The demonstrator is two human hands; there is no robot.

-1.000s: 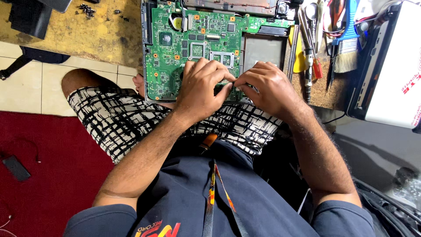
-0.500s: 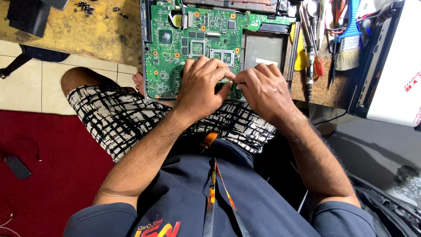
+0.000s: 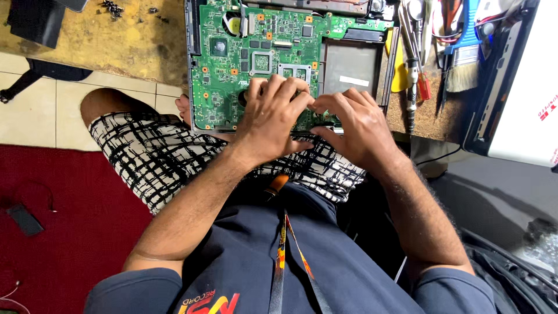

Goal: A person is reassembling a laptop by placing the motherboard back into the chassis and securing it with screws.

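An opened laptop base with a bare green circuit board lies at the near edge of a worn wooden bench. My left hand rests palm down on the board's near edge, fingers curled over the parts there. My right hand sits beside it, its fingertips meeting the left hand's fingertips over one spot near the board's front edge. What the fingertips pinch is hidden under the hands. A grey empty bay in the laptop base lies just beyond my right hand.
Screwdrivers, a yellow pry tool and a brush lie right of the laptop. A dark laptop lid with a white sheet stands at far right. Loose screws sit at the bench's back left. A red mat covers the floor.
Both hands stay on the board's near edge; the fingertips have drawn closer together. The view has shifted slightly.
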